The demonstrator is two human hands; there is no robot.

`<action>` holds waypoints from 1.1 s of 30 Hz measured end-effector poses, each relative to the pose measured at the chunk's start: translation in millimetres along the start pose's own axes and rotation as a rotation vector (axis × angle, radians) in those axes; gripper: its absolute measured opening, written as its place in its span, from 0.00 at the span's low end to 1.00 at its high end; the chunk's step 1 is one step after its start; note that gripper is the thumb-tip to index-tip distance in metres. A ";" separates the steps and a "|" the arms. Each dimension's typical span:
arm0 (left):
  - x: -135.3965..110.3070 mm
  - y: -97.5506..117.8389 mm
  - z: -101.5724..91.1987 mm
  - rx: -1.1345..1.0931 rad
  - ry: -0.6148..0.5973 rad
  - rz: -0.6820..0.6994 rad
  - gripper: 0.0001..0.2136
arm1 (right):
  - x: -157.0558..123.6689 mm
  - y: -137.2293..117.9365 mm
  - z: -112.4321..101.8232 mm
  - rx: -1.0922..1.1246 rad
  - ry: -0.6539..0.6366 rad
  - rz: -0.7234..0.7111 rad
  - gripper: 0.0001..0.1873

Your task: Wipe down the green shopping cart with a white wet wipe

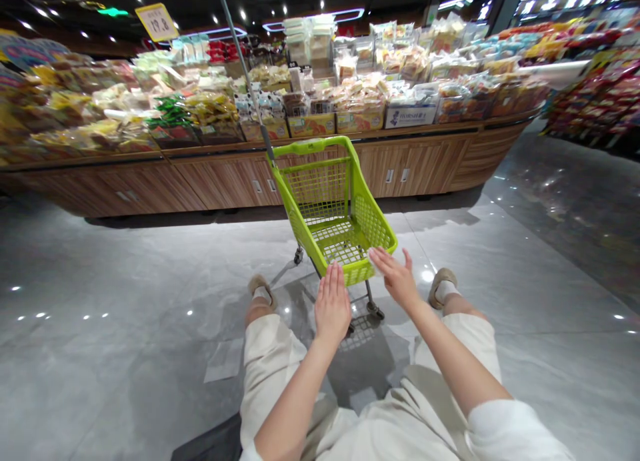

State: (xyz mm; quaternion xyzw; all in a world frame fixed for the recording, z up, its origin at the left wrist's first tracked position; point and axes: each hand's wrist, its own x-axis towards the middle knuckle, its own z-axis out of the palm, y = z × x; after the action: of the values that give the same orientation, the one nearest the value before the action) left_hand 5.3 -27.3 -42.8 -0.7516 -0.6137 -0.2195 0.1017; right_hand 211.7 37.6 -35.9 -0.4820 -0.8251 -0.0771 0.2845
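Observation:
A bright green plastic shopping cart (371, 211) stands in front of me, its basket empty. My left hand (333, 304) is at the near rim, palm down, with its fingers stretched out straight and side by side. It looks to be touching the rim, and nothing shows in it. At the near right corner of the basket is my right hand (397, 277), its fingers reaching forward and one finger raised apart. A thin white piece (371, 254), like a tissue, shows at those fingertips, partly hidden by them.
Behind the cart runs a long wooden display counter (310, 174) piled with packaged food. A metal pole (245, 67) rises from the cart's far left corner to a yellow price sign (157, 22). Grey tiled floor (125, 314) lies around my legs; a dark object (210, 441) is at lower left.

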 end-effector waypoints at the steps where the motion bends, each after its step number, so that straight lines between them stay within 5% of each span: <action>1: 0.2 0.2 0.0 0.002 0.002 0.002 0.31 | -1.5 16.6 -2.3 -0.038 0.019 0.055 0.47; 5: 1.4 4.9 1.0 -0.005 0.014 -0.015 0.32 | -1.1 33.7 -3.3 -0.065 0.057 0.204 0.45; 8: 1.9 8.9 2.1 -0.014 0.021 -0.040 0.32 | 3.7 -9.0 4.1 0.007 0.052 0.209 0.42; 13: 0.3 6.8 2.6 0.007 0.012 -0.037 0.30 | 7.8 -76.6 11.6 0.118 -0.063 -0.031 0.42; 17: -1.9 1.0 0.0 0.019 0.004 -0.019 0.31 | 3.5 -38.1 3.6 0.120 -0.076 -0.094 0.44; 21: -2.4 0.1 -0.9 0.012 0.007 -0.001 0.31 | -1.8 29.4 -7.3 0.005 0.016 0.121 0.45; 23: -1.5 2.5 -0.2 0.002 0.013 -0.008 0.31 | -1.4 37.9 -7.8 -0.054 0.042 0.199 0.45; 25: -0.2 5.9 0.7 -0.019 0.018 -0.025 0.32 | 1.0 21.9 -3.1 -0.076 0.057 0.228 0.45; 30: 0.6 9.0 3.5 -0.031 0.021 -0.060 0.33 | 5.9 -64.5 15.1 0.071 0.002 0.081 0.45; 33: -1.9 4.7 3.3 0.003 0.008 -0.046 0.32 | 4.2 -80.6 15.7 0.110 -0.048 -0.045 0.43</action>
State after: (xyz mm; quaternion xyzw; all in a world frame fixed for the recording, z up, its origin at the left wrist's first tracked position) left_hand 10.2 -28.7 -46.0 -0.7363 -0.6305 -0.2238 0.1005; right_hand 136.3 4.9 -34.7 -0.4487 -0.8453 -0.0264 0.2889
